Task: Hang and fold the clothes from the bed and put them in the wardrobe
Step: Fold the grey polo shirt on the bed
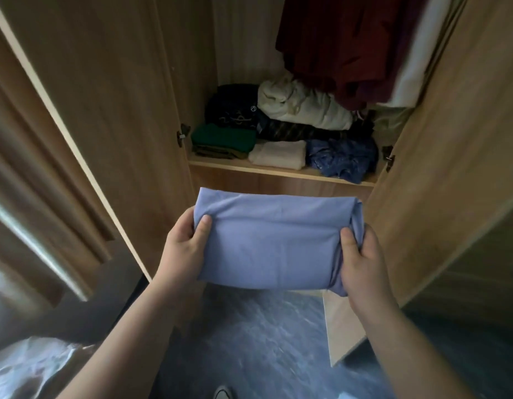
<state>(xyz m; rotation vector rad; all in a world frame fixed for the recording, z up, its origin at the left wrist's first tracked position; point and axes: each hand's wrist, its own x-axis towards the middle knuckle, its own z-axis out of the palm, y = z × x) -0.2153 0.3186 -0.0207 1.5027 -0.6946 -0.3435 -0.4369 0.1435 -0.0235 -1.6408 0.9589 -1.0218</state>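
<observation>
Folded lilac garment [274, 243]: held flat in mid-air in front of the open wardrobe [451, 139], below the front edge of its shelf [278, 170] and above the dark floor [255, 335].
Left hand [184, 249]: forearm reaches up from the lower left; the grip is clamped on the garment's left edge, thumb on top, fingers curled underneath.
Right hand [364, 263]: forearm comes in from the lower right; the grip is clamped on the bunched right end of the garment, thumb pressed on top, fingers wrapped under.
Hidden: the fingers of both hands lie beneath the cloth and cannot be seen; the garment's underside is out of sight too.
Cut off: a shoe tip [223, 393] shows at the bottom edge; pale crinkled material [33, 367] sits in the lower left corner, perhaps plastic wrap, too blurred to tell.
Shelf contents: green folded piece [223, 137] at the left, on top of an olive one; cream folded piece [278, 154] in the middle; crumpled blue item [343, 159] at the right.
Behind them: a dark garment [232, 106] with a pale pattern, a cream bundle [301, 106] on top of a dark striped piece.
Hanging: dark red clothes [350, 44] above the right of the shelf, with something white [416, 64] beside them, cut off at the top.
Doors: both stand open, left door [91, 96] wide.
</observation>
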